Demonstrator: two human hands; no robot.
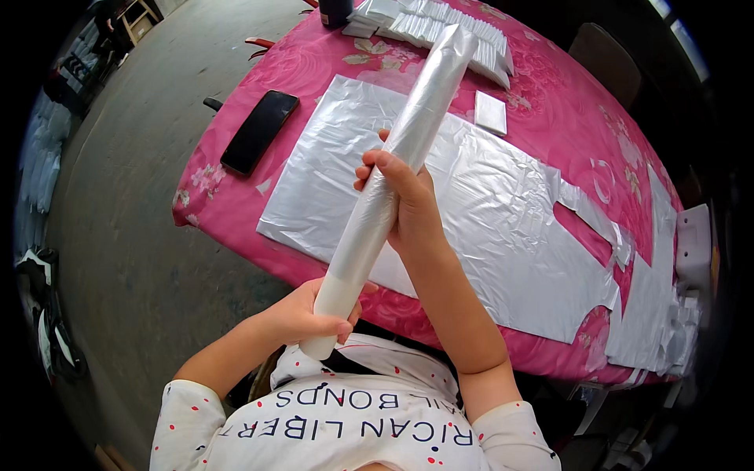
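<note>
I hold a long roll of translucent plastic film [428, 98] at a slant over the table, its far end pointing up and to the right. My left hand [318, 314] is wrapped round the bare white lower end of the roll. Higher up, about the middle, my right hand [408, 192] grips it with the fingers curled round. Beneath lies a large flat silvery-white plastic sheet [503, 228] with cut-outs and strap-like strips at its right end, like a carrier bag or an apron. The roll and my right arm hide part of it.
A pink flowered cloth [208, 200] covers the table. On it are a black phone [260, 132] at the left, a small white folded packet [490, 113], and a pile of similar packets [408, 27] at the back. More plastic sheeting [646, 306] hangs near the right edge by a white container [694, 239].
</note>
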